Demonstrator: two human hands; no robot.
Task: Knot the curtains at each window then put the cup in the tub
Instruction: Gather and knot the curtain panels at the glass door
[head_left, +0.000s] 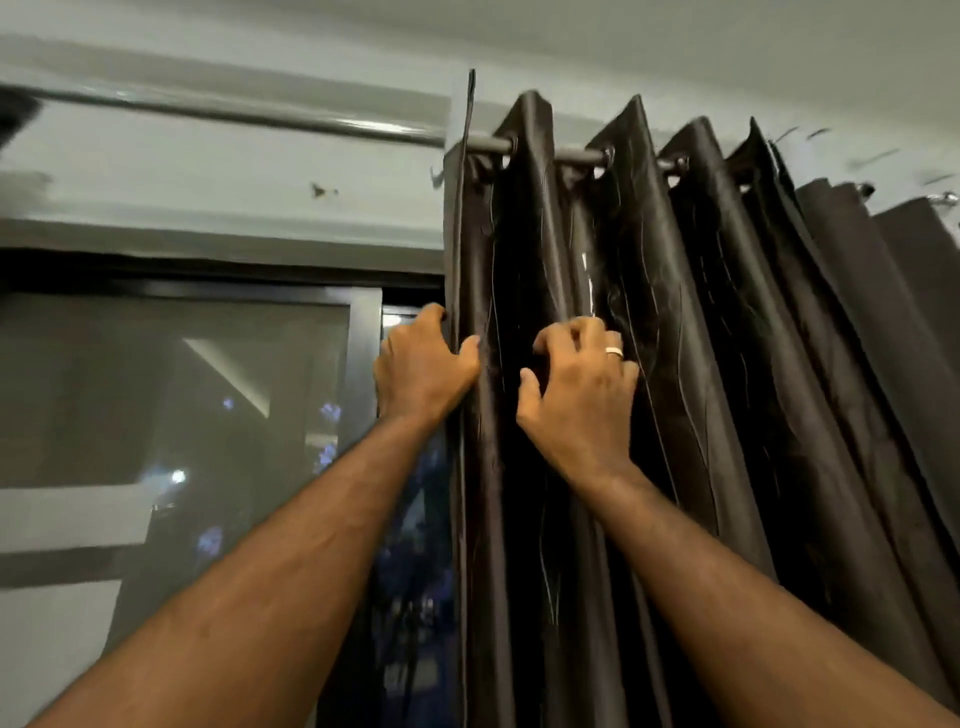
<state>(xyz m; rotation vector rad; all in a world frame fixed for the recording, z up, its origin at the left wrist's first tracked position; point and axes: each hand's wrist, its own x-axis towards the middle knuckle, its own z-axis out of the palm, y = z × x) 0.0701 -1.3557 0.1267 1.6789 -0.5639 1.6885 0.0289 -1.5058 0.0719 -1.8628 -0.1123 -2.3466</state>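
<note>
The pleated, glossy dark-brown eyelet curtain (649, 364) is being gripped at its edge by the left hand (423, 366) and clawed by the curled right hand (582, 387).

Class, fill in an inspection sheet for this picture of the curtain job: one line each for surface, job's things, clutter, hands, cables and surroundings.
Surface: nothing seen; no table or floor in view.
Job's things: dark curtain hangs in folds from a grey rod, bunched at the window's right, not yet knotted. Cup and tub: nothing seen.
Clutter: nothing seen.
Hands: left hand grips the curtain's left edge; right hand, wearing a ring, has curled fingers on the folds, though whether it holds them is unclear.
Cables: nothing seen.
Surroundings: window with dark frame and reflections; pale wall with a small mark; second curtain rod higher up at left.
</note>
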